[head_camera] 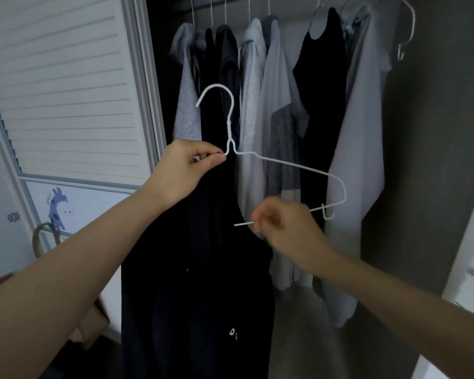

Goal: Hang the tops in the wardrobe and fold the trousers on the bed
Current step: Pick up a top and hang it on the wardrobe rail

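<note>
A: Dark top [197, 269], where was it seen?

B: It was seen hanging in front of the open wardrobe [422, 132], below the left hand [184, 170], its neck bunched at the left shoulder of a white wire hanger [290, 164].

A: How was the hanger held?

B: It was pinched by the left hand just beside the twisted neck, thumb and forefinger closed on the wire. The bottom bar was gripped by the right hand [282, 225], fingers curled round it, though that hand was blurred. The hook was pointed upward, clear of the rail.

A: What was noted behind?

B: A row of hung tops [268, 119] was seen in the wardrobe, grey, white and black, each on its own hanger. An empty hanger [408, 28] was seen at the far right. A louvred white door [66, 91] was seen at the left, with a cartoon sticker [57, 207] below it.
</note>
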`<state>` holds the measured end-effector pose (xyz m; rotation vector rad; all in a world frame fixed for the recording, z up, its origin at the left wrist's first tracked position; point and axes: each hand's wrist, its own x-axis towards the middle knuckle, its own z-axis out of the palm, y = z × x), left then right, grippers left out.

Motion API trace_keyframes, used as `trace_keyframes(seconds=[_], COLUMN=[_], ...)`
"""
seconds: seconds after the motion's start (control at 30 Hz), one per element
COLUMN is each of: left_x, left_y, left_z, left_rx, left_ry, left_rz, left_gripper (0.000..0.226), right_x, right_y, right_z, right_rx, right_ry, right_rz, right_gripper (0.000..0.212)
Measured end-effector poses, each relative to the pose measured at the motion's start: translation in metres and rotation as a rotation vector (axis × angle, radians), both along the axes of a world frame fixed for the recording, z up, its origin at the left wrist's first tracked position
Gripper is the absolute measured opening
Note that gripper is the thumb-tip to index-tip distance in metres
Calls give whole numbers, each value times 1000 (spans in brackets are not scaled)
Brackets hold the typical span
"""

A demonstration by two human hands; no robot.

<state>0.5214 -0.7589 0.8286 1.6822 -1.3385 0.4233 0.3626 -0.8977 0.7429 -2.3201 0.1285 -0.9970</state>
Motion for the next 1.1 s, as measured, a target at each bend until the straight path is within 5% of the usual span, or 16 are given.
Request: trace_keyframes(seconds=[0.2, 0.47, 0.57, 0.67, 0.8, 1.03, 1.1], left_x=[-4, -7, -11, -7, 9, 19, 14], left_y=[6, 24, 26, 33, 54, 69, 63], left_z=[12, 17, 17, 18, 18, 11, 12], left_rx=[-106, -149, -169, -198, -250, -261, -250], left_ry=[107, 205, 239, 274, 320, 362, 349], left_rz=[-66, -92, -101, -106, -46, -64, -84], left_gripper=[8, 10, 10, 10, 10, 15, 13], right_x=[22, 28, 28, 22, 5, 2, 5], right_y=[-11, -16, -13, -9, -31, -45, -29], right_z=[-35, -18, -15, -29, -44, -26, -24], right_rx=[86, 179, 237, 196, -92, -89, -181], right_ry=[339, 196, 310, 405, 493, 204, 17], right_rz=[158, 206, 394, 496, 344, 127, 49], right_gripper=[48, 55, 31, 27, 35, 15, 33])
